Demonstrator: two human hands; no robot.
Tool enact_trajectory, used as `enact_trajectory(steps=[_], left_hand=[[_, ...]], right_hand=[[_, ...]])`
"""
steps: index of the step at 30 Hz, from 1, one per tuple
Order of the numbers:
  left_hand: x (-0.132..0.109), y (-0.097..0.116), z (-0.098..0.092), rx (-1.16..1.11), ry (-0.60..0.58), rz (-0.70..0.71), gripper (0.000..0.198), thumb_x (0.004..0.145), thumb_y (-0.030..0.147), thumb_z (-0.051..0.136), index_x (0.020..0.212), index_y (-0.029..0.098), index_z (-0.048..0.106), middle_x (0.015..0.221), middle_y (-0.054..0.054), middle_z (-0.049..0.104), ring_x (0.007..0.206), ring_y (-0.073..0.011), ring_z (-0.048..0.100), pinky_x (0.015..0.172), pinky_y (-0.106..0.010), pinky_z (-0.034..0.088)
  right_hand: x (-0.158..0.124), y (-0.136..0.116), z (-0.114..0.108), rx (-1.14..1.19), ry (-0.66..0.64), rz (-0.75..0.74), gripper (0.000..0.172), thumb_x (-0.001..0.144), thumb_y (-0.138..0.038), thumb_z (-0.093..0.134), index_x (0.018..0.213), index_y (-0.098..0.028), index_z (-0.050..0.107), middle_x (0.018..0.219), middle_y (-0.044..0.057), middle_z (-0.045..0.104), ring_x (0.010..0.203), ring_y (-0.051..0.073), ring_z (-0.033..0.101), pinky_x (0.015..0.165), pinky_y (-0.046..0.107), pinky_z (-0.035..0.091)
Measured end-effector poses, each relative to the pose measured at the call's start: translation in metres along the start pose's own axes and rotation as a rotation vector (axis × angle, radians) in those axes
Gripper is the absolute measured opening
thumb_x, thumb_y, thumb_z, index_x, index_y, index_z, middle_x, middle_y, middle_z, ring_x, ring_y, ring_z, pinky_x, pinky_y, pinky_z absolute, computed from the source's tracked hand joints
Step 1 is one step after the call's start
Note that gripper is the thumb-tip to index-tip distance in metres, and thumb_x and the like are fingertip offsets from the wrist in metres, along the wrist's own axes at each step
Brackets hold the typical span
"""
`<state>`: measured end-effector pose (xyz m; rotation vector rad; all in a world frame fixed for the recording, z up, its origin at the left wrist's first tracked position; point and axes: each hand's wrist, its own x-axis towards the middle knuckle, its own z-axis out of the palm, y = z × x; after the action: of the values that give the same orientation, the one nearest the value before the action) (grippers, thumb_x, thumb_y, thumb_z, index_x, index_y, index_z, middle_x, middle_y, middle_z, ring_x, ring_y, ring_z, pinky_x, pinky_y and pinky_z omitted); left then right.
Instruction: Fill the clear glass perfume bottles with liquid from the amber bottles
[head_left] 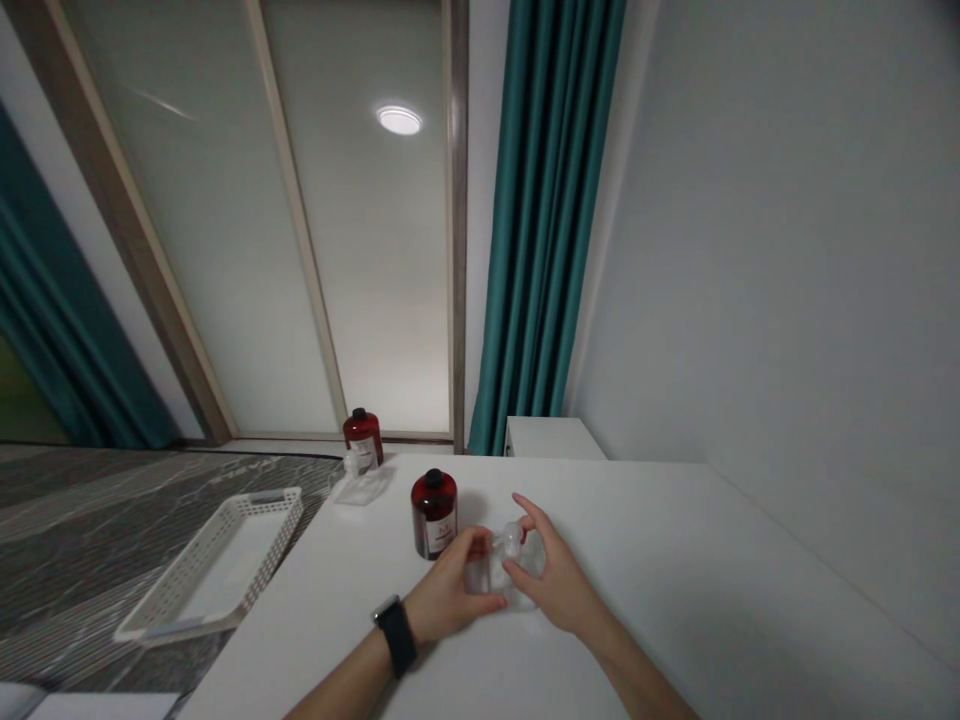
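A clear pump bottle with a whitish pump head stands on the white table in front of me. My left hand, with a black watch on its wrist, is wrapped round the bottle's left side. My right hand is at the bottle's top, thumb and a curled finger about the pump head and the index finger raised. Just beyond my left hand stands a dark red bottle with a black cap and a pale label. The clear bottle's lower part is partly hidden by my hands.
At the table's far left corner stands another dark red bottle, with a clear pump bottle before it. A white perforated basket lies left of the table, lower down. A white cabinet stands behind; a wall borders the right.
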<state>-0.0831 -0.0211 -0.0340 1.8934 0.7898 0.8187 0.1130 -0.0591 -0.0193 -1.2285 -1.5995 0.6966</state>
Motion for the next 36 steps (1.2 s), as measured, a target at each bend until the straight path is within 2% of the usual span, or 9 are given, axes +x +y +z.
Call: enact_trajectory(steps=[5,9,12,15,21,25,27,31,36], left_hand=[[0.001,-0.002,0.001,0.000,-0.012,0.016,0.060,0.066,0.014,0.083,0.117,0.018,0.052,0.121,-0.012,0.061,0.114,-0.0288,0.058,0.106,-0.048,0.043],[0.001,0.000,0.000,-0.025,-0.026,0.010,0.061,0.067,0.014,0.082,0.118,0.017,0.051,0.123,-0.013,0.060,0.116,-0.0290,0.057,0.107,-0.047,0.042],[0.002,-0.001,-0.001,-0.037,-0.049,0.019,0.061,0.068,0.015,0.082,0.119,0.018,0.051,0.124,-0.012,0.060,0.117,-0.0291,0.057,0.108,-0.048,0.041],[0.001,-0.002,-0.001,-0.044,-0.063,0.031,0.061,0.069,0.017,0.082,0.121,0.019,0.050,0.125,-0.012,0.060,0.119,-0.0295,0.057,0.110,-0.050,0.040],[-0.003,0.004,0.000,0.022,0.012,0.055,0.083,0.069,0.018,0.081,0.139,0.020,0.039,0.140,-0.016,0.049,0.128,-0.0318,0.050,0.114,-0.053,0.036],[-0.004,0.013,0.002,0.074,0.117,0.094,0.065,0.077,0.018,0.072,0.136,0.021,0.044,0.134,-0.013,0.053,0.121,-0.0285,0.055,0.108,-0.051,0.041],[-0.004,0.015,0.002,0.090,0.132,0.097,0.059,0.078,0.018,0.071,0.133,0.021,0.048,0.131,-0.013,0.055,0.117,-0.0275,0.056,0.106,-0.049,0.043],[-0.002,0.014,0.000,0.063,0.108,0.076,0.060,0.078,0.018,0.071,0.133,0.021,0.047,0.131,-0.013,0.056,0.119,-0.0272,0.055,0.106,-0.049,0.043],[-0.002,0.013,-0.003,0.021,0.099,0.019,0.064,0.078,0.019,0.073,0.136,0.020,0.045,0.135,-0.014,0.055,0.124,-0.0287,0.053,0.110,-0.050,0.040]], right_hand=[[0.000,0.000,0.003,0.044,-0.063,0.008,0.081,0.072,-0.016,0.064,0.146,-0.026,0.035,0.117,0.004,0.058,0.113,0.022,0.056,0.106,0.040,0.039],[0.000,0.001,0.000,-0.007,-0.015,0.016,0.078,0.071,-0.016,0.065,0.145,-0.025,0.039,0.112,0.004,0.056,0.110,0.023,0.056,0.105,0.040,0.040],[-0.001,0.001,-0.002,0.007,-0.035,0.011,0.077,0.074,-0.016,0.061,0.147,-0.024,0.036,0.112,0.004,0.057,0.107,0.021,0.059,0.106,0.039,0.040],[-0.001,0.000,-0.003,0.029,-0.058,-0.030,0.078,0.074,-0.014,0.061,0.147,-0.026,0.036,0.116,0.004,0.058,0.113,0.022,0.057,0.108,0.039,0.039],[0.000,0.003,-0.002,0.000,-0.010,-0.001,0.074,0.075,-0.019,0.064,0.145,-0.025,0.040,0.110,0.003,0.059,0.108,0.023,0.058,0.105,0.041,0.042],[-0.001,0.004,-0.002,0.012,-0.027,-0.025,0.076,0.076,-0.018,0.061,0.147,-0.025,0.036,0.110,0.004,0.057,0.107,0.021,0.057,0.106,0.040,0.040],[-0.001,0.004,-0.002,0.015,-0.021,-0.007,0.076,0.075,-0.019,0.062,0.147,-0.024,0.037,0.110,0.004,0.056,0.108,0.022,0.056,0.105,0.041,0.040],[0.000,0.004,-0.002,0.022,0.003,0.047,0.073,0.077,-0.023,0.063,0.146,-0.023,0.038,0.103,0.003,0.055,0.101,0.022,0.058,0.104,0.041,0.041],[-0.001,0.001,-0.001,0.017,-0.035,0.032,0.077,0.075,-0.023,0.063,0.147,-0.024,0.036,0.112,0.004,0.056,0.109,0.022,0.056,0.105,0.041,0.040]])
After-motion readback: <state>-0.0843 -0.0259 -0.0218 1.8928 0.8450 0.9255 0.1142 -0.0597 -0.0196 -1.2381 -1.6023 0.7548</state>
